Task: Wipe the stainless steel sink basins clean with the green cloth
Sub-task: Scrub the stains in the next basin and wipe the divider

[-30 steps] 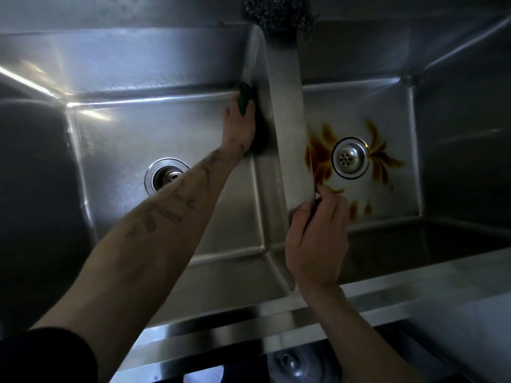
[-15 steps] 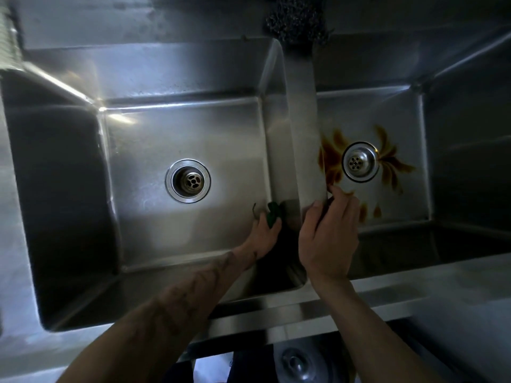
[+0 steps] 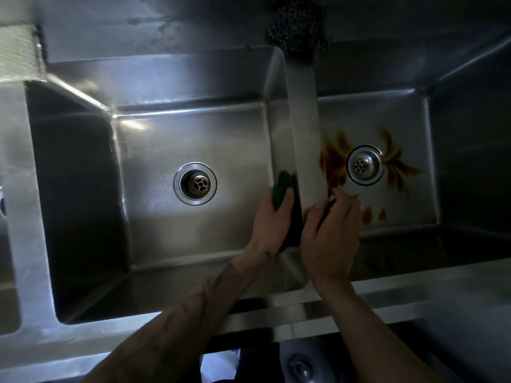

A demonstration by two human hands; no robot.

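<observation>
Two stainless steel basins lie below me: the left basin [image 3: 166, 217] with its drain [image 3: 195, 183], and the right basin [image 3: 409, 205] with its drain [image 3: 365, 165] ringed by brown stains [image 3: 334, 161]. My left hand [image 3: 269, 225] holds the green cloth [image 3: 282, 189] against the left basin's right wall, beside the divider [image 3: 304, 128]. My right hand [image 3: 330, 236] grips the near end of the divider, fingers curled over its top edge. Most of the cloth is hidden by my left hand.
A dark steel-wool scrubber [image 3: 298, 26] sits at the far end of the divider. The front rim [image 3: 401, 294] runs along the near side. A third basin's edge [image 3: 11, 299] shows at far left. A round metal object [image 3: 300, 366] lies below the sink.
My left hand dragged the cloth from the far end of the basin's right wall to the near end, then slid a little away again. My right hand stayed on the divider.
</observation>
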